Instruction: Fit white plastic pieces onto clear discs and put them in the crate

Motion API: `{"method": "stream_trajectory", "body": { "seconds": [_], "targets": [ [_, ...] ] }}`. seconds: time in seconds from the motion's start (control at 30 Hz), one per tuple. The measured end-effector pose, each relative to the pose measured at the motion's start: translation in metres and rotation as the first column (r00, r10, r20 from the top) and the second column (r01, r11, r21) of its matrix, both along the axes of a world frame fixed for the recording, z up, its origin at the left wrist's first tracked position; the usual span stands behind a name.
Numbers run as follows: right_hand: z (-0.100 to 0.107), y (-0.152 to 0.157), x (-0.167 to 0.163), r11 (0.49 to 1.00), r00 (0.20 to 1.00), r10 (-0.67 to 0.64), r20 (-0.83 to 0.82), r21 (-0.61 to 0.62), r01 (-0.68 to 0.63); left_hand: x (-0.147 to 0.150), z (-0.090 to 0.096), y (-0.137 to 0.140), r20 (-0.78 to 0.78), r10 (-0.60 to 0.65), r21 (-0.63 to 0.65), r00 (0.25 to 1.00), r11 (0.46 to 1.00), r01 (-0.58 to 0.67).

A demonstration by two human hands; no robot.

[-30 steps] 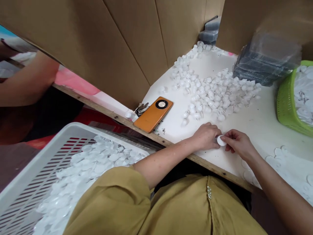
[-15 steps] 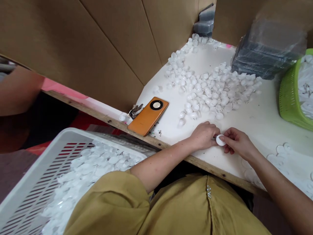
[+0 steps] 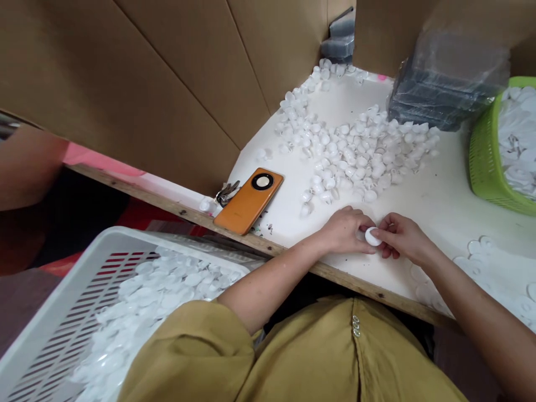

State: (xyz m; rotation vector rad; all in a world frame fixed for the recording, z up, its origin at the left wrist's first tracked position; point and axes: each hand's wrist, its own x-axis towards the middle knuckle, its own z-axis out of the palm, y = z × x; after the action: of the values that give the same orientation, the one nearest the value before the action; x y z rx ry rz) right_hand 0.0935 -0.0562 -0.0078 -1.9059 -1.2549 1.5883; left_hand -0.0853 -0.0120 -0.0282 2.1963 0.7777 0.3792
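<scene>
A small round white plastic cap (image 3: 372,236) is held just above the tabletop between my two hands. My right hand (image 3: 401,239) pinches it by its right side, thumb on top and the other fingers curled beneath. My left hand (image 3: 347,231) is closed at the cap's left side, its thumb and forefinger against it; what lies inside the fingers is hidden. Beyond my hands spreads a loose pile of small white cup-shaped plastic pieces (image 3: 355,156). Flat white rings (image 3: 475,265) lie near my right forearm.
An orange phone (image 3: 247,204) lies by the wooden table edge, beside keys (image 3: 227,192). A white crate (image 3: 113,237) of white pieces stands at lower left, a green basket (image 3: 481,162) at right. Wrapped grey blocks (image 3: 439,92) stand behind. Cardboard (image 3: 167,72) walls the left; another person's arm (image 3: 31,164) shows past it.
The view has shifted slightly. My left thumb now stretches along below the cap, and the grey bit seen earlier between the left fingers is hardly visible. The right hand keeps its pinch.
</scene>
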Motion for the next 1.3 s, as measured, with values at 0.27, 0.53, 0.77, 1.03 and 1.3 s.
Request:
{"method": "stream_trajectory", "body": {
  "seconds": [0.27, 0.53, 0.77, 1.03, 1.3],
  "targets": [
    [0.004, 0.008, 0.005, 0.992, 0.986, 0.122, 0.115, -0.006, -0.122, 0.01, 0.009, 0.001, -0.216, 0.069, -0.023, 0.974, 0.997, -0.076],
    [0.001, 0.017, 0.006, 0.98, 0.984, 0.176, -0.015, -0.088, -0.176, 0.016, 0.02, 0.012, -0.324, -0.049, -0.059, 0.945, 0.998, 0.031],
    [0.003, 0.005, 0.009, 0.987, 0.99, 0.134, 0.04, 0.085, -0.137, 0.014, 0.015, -0.002, -0.265, 0.02, 0.006, 0.964, 1.0, -0.019],
    [0.01, -0.067, 0.073, 0.913, 0.846, 0.086, 0.527, 0.298, -0.279, -0.129, 0.059, -0.044, -0.155, 0.339, -0.264, 0.928, 0.891, -0.37],
    [-0.007, -0.086, 0.085, 0.846, 0.686, 0.175, 0.706, 0.249, -0.472, -0.309, 0.057, -0.114, -0.838, 0.305, -0.09, 0.452, 0.741, -0.666]
  ]
}}
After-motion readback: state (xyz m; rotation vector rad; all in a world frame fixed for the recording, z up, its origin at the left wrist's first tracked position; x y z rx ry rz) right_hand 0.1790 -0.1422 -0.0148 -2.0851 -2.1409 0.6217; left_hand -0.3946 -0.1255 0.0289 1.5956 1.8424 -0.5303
